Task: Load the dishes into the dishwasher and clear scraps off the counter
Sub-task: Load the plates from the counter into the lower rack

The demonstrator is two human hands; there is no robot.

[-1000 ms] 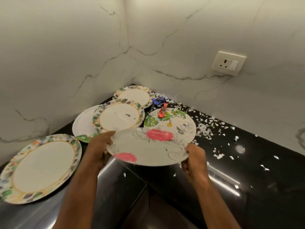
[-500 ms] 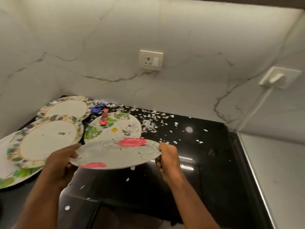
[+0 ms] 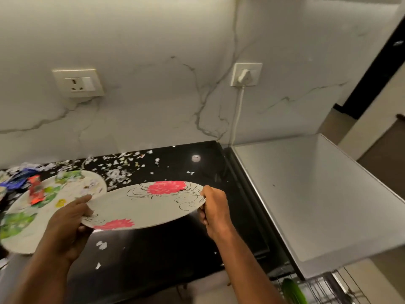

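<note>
gripping opposite edges of the flowered plate [image 3: 142, 205], the left hand [image 3: 68, 222] and right hand [image 3: 215, 210] hold it level above the black counter [image 3: 171, 249], paper scraps [image 3: 116, 170] and a second plate [image 3: 50, 207] to its left, a grey surface [image 3: 306, 194] on the right.

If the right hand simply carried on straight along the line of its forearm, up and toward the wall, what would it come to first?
Probably the black counter behind the right hand, with a few paper scraps lying on it, then the marble wall. The flowered plate it grips sits to its left, off that line. Depth is hard to judge.
</note>
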